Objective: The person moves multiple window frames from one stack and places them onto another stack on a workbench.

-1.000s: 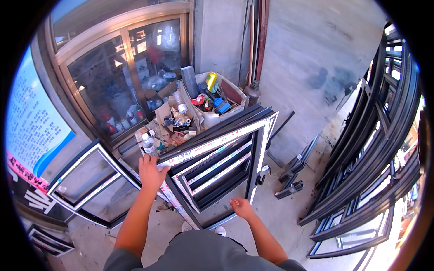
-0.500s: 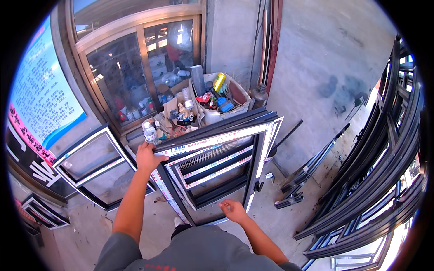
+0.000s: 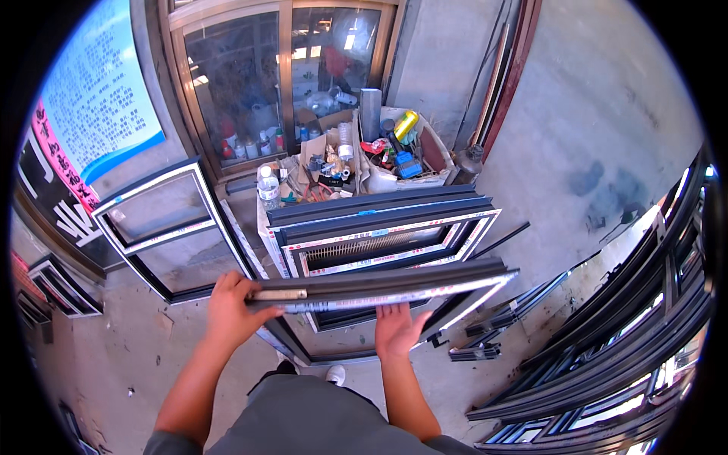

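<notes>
I hold a dark aluminium window frame (image 3: 394, 287) flat and nearly edge-on in front of me. My left hand (image 3: 231, 307) grips its left end from the side. My right hand (image 3: 396, 327) is under the frame's near edge, palm up, fingers spread against it. Just beyond it, a stack of similar dark frames (image 3: 379, 227) with white protective tape stands upright, leaning away from me.
A box of tools, bottles and clutter (image 3: 356, 159) sits behind the stack, below a glazed window (image 3: 280, 83). Another frame (image 3: 163, 227) leans at the left wall. Many frames (image 3: 629, 349) lean at the right. Loose profiles (image 3: 485, 341) lie on the concrete floor.
The frame I hold has tilted from upright on the stack to nearly flat and come toward me. My left hand moved from its top edge to its left end.
</notes>
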Motion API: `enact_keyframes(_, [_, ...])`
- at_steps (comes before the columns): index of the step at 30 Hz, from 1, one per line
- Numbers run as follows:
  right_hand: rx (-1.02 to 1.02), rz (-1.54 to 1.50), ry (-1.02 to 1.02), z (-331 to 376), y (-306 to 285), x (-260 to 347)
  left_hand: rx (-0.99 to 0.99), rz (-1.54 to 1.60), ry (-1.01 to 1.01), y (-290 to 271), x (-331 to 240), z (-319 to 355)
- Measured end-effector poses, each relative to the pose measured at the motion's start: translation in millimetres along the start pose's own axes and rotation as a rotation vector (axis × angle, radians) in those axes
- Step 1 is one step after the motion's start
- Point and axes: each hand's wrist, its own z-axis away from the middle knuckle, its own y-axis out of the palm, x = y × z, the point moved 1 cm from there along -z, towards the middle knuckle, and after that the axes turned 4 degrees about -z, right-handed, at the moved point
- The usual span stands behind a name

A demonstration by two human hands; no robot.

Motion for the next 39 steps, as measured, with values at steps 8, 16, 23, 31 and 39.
enact_keyframes(8, [-0.003,-0.208,-0.226,15,43,8,-0.057,0.356,0.035,-30,52,63])
enact_keyframes(16, [0.039,-0.077,-0.228,99,111,-39,-0.213,0.17,-0.457,9,300,169])
enact_keyframes(23, [0.323,0.076,-0.194,167,251,-132,0.272,0.116,-0.905,65,504,341])
enact_keyframes(31, [0.85,0.167,-0.473,199,386,-284,0.582,0.087,-1.029,6,634,495])
enact_keyframes(39, [0.825,0.076,-0.701,253,477,-432,0.413,0.13,-1.223,-63,696,570])
